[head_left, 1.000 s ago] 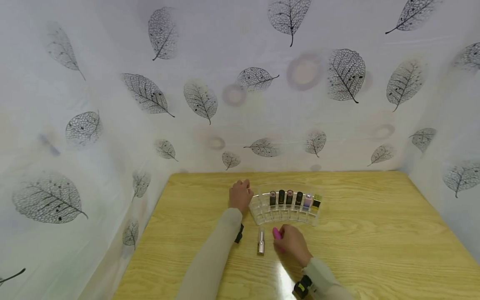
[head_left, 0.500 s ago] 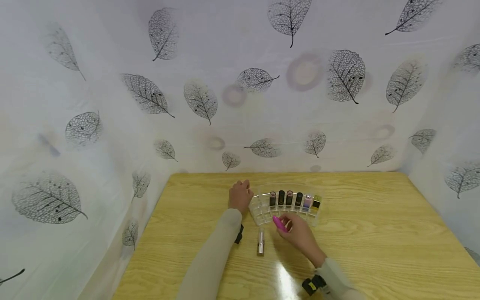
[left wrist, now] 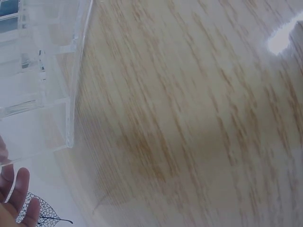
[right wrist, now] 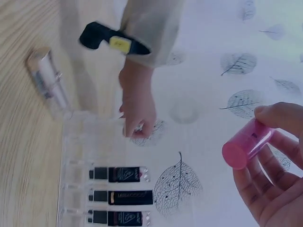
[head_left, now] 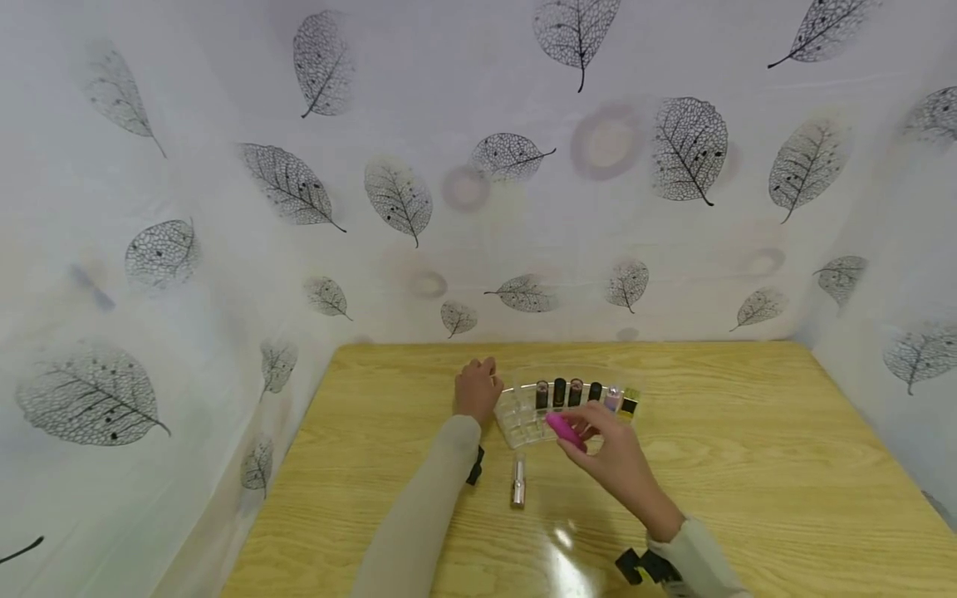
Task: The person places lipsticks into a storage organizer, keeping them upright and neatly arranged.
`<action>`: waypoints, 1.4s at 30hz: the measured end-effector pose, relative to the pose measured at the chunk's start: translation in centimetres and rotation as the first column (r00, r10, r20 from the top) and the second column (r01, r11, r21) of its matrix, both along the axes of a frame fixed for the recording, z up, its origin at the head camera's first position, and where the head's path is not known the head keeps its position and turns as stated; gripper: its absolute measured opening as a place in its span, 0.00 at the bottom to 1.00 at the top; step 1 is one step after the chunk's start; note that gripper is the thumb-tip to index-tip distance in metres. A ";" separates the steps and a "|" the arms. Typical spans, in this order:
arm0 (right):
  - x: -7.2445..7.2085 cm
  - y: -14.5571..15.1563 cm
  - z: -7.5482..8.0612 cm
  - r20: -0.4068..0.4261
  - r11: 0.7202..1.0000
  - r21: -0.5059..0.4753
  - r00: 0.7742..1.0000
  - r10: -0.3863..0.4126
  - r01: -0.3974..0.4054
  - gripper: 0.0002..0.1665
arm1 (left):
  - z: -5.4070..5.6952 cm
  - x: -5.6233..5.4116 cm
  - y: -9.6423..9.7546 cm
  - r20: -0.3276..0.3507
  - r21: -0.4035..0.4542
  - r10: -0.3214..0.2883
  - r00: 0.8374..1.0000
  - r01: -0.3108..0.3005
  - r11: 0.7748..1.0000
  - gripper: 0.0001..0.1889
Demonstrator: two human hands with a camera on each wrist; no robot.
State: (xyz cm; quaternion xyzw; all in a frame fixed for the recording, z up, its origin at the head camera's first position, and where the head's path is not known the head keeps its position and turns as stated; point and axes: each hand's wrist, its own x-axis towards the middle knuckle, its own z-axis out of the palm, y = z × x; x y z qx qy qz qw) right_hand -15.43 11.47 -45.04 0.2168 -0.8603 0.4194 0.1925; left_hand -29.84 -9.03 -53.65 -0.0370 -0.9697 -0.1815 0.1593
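Note:
My right hand (head_left: 617,453) pinches a pink lipstick tube (head_left: 565,431) between thumb and fingers, above the front of a clear acrylic lipstick organizer (head_left: 512,413). In the right wrist view the tube (right wrist: 247,144) is tilted, its flat end toward the camera. My left hand (head_left: 477,392) grips the left end of the organizer; only some of its fingers (left wrist: 19,189) show in the left wrist view. Several lipsticks (right wrist: 130,197), mostly dark, stand in the organizer's back row. A silver-pink lipstick (head_left: 518,483) lies on the table in front of the organizer.
The wood-grain table (head_left: 748,465) extends around the organizer. A pale leaf-print cloth (head_left: 523,224) closes off the back and both sides. Dark cameras (head_left: 649,566) are strapped to the wrists.
My right hand has lifted the pink lipstick tube from beside the silver-pink one and carried it forward over the organizer, turning it as it rose. My left hand has stayed in place.

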 end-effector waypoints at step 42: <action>-7.6 -8.3 -7.9 -0.014 0.866 -0.418 0.952 -0.306 0.273 0.19 | -0.4 -0.6 0.1 -0.012 -0.023 0.027 1.000 -0.027 0.999 0.03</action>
